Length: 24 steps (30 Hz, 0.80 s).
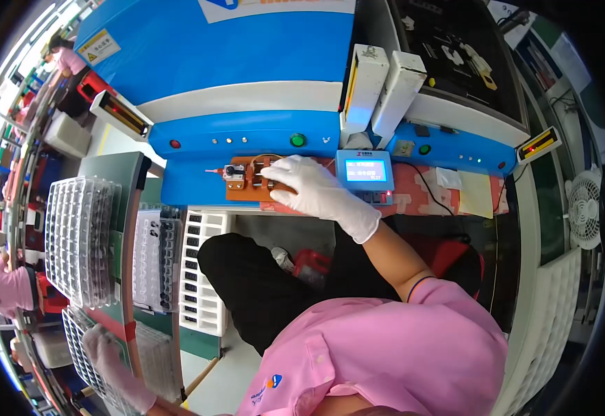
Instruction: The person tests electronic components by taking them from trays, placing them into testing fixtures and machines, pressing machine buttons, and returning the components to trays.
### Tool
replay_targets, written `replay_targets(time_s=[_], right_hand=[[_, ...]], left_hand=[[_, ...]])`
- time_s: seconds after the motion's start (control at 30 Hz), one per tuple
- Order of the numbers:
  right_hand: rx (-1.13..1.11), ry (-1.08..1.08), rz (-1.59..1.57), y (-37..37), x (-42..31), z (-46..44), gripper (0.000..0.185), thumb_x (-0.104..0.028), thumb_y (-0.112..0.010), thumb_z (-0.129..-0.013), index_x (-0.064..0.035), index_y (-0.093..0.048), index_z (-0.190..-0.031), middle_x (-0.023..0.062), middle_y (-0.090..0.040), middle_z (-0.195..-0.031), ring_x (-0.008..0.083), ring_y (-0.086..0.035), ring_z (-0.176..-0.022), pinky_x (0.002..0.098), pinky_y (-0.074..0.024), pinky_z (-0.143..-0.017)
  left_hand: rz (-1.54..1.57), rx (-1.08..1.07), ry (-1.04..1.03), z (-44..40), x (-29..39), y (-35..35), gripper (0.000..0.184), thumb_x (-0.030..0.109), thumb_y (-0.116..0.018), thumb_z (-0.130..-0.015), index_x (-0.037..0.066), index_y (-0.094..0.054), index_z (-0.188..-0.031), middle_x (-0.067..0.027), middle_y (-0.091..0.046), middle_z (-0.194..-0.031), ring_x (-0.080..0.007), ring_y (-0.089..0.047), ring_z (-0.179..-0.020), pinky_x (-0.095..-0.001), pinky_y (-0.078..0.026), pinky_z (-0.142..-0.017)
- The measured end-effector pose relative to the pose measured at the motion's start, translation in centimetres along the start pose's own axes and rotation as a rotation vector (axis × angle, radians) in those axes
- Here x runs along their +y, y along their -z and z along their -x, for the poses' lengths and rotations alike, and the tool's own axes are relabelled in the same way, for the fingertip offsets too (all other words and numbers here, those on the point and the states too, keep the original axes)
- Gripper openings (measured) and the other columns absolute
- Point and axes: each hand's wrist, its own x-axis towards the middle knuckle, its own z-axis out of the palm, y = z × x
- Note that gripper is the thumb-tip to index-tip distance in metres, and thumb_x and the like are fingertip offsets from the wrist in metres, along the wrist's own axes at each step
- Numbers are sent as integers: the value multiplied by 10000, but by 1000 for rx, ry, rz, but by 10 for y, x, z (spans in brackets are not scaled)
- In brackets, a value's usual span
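Observation:
My right hand [309, 186], in a white glove, reaches over an orange-brown fixture [237, 188] at the front of a blue machine. Its thumb and fingers are bent around the fixture's right part, and the fingertips touch it. A small dark and silver part with a pink-tipped pin [233, 172] sits at the fixture's left end. Far down at the lower left, my gloved left hand [111, 364] is beside a clear plastic tray [84, 347] with many pockets. Its fingers are blurred, and whether they hold anything cannot be made out.
A small display box [365, 170] stands right of the fixture. Stacked clear trays [80, 243] rest on the shelf at left, beside a white rack [209, 305] with dark pieces. Sensor posts [121, 116] flank the blue machine [247, 55]. Other people in pink work far left.

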Motion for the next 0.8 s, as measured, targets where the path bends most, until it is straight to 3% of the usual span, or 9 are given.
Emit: replay_targets(time_s=[0.1,0.17,0.2,0.23,0.3,0.37,0.63,0.77,0.8], right_hand=[[41,-159,-14,32,-9,-1,289,-188,-638,-835,-79,-621,-1102,84,-637,-998,258,-579,-1004,381,-445,-837],[-42,-260,10,57,-24,-7,292,-217,-622,-842,-74,-610,-1096,99,-631,-969,278,-585,-962,385,-454,-798],[-116,-378,50,62,-29,-12,298,-245,-607,-850,-69,-600,-1091,114,-625,-940,298,-592,-920,389,-464,-759],[-123,-357,46,57,-32,-18,298,-245,-607,-850,-69,-600,-1091,114,-625,-940,298,-592,-920,389,-464,-759],[16,-77,151,41,-36,-30,278,-221,-610,-852,-77,-618,-1090,102,-641,-965,288,-592,-947,383,-462,-776],[86,71,198,18,-39,-43,268,-209,-611,-854,-81,-628,-1089,96,-649,-977,282,-593,-960,380,-461,-784],[-197,-44,169,-46,-18,-77,222,-198,-590,-856,-56,-597,-1026,120,-635,-958,283,-606,-912,405,-484,-769],[112,24,0,-25,-22,-70,242,-167,-613,-859,-73,-633,-1081,106,-636,-1003,265,-625,-878,348,-486,-776],[225,-23,-134,-13,-24,-64,232,-133,-630,-848,-64,-643,-1069,84,-633,-969,217,-622,-839,307,-482,-747]], left_hand=[[192,-190,144,27,21,-79,194,88,-491,-899,-1,-626,-1006,-17,-559,-937,-121,-528,-864,-226,-423,-768],[300,-207,266,36,16,-123,166,48,-548,-859,12,-649,-985,-12,-584,-874,-67,-489,-743,-195,-377,-642],[310,-319,320,40,9,-139,188,44,-560,-845,-1,-639,-1009,-29,-598,-904,-98,-527,-804,-216,-406,-720],[319,-434,370,42,3,-154,217,40,-571,-832,-14,-628,-1034,-47,-612,-935,-129,-565,-865,-238,-434,-797],[480,-566,317,55,7,-194,261,-16,-598,-793,-25,-625,-1052,-44,-617,-930,-115,-565,-847,-233,-433,-793],[552,-553,282,60,2,-230,276,-18,-620,-785,-33,-620,-1060,-25,-606,-928,-93,-551,-846,-223,-428,-786],[497,-283,65,33,28,-315,273,20,-708,-762,1,-645,-1027,5,-575,-906,-63,-515,-786,-207,-431,-701],[351,-177,-220,13,28,-350,261,70,-736,-753,19,-660,-997,-41,-589,-969,-126,-532,-870,-252,-439,-777],[352,-178,-221,12,28,-357,261,70,-736,-753,19,-660,-997,-41,-589,-969,-126,-532,-870,-252,-439,-777]])
